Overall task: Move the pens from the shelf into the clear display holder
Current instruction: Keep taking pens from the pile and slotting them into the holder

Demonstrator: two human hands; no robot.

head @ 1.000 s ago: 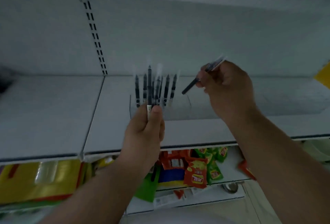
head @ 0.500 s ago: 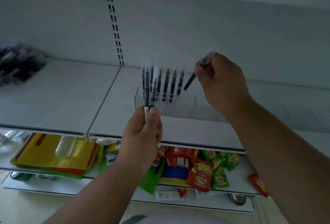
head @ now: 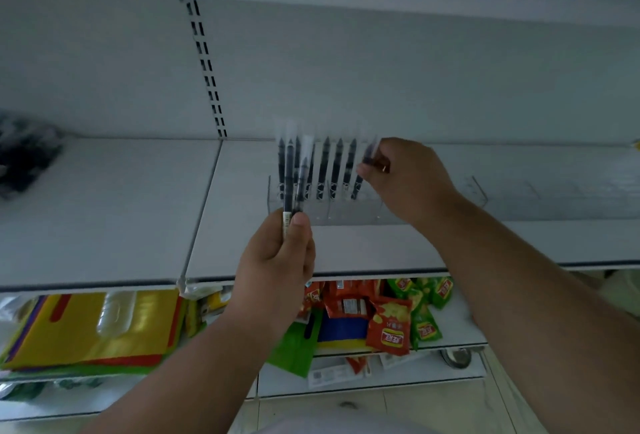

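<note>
A clear display holder (head: 346,207) stands on the white shelf (head: 145,212), with several black pens (head: 332,170) upright in its left slots. My left hand (head: 277,264) is in front of the holder, gripping two black pens (head: 292,181) that point up. My right hand (head: 405,181) is at the holder's right part, pinching one black pen (head: 360,181) whose lower end sits in a slot beside the standing pens. A dark, blurred pile of pens (head: 24,156) lies on the shelf at the far left.
The holder's transparent rack continues rightward along the shelf (head: 502,198). A slotted upright (head: 207,70) runs down the back wall. Below the shelf are yellow packs (head: 97,326) at left and red and green snack bags (head: 391,316) at centre.
My right hand has lowered its pen from a slant above the holder down into a slot. My left hand keeps holding its pens in front of the holder. The view has shifted.
</note>
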